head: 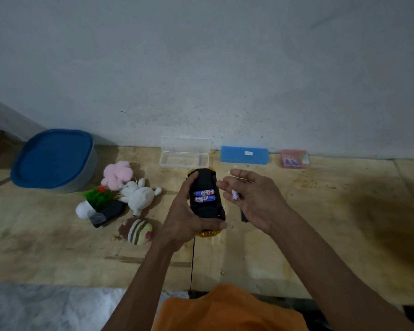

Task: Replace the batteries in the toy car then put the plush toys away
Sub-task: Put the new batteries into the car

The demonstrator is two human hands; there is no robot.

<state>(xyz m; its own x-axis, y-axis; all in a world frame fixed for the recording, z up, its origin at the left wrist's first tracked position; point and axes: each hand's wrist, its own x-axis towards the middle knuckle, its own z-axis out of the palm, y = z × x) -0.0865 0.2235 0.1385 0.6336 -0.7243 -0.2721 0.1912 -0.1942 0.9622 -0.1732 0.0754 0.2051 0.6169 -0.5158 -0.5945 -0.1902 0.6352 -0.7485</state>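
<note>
The person wears an orange garment (227, 309) seen at the bottom edge, while both forearms, the left hand (184, 216) and the right hand (253, 199) are bare, unsleeved.

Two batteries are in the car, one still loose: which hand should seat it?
Right. The right hand already holds the loose battery beside the open bay, while the left hand grips the upturned car.

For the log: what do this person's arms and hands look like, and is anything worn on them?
Both forearms are bare up to the bottom edge of the picture, with no sleeves showing. The left hand and right hand carry no gloves, and no rings, watch or bracelet can be seen. The only clothing in view is an orange garment at the bottom centre.
</note>
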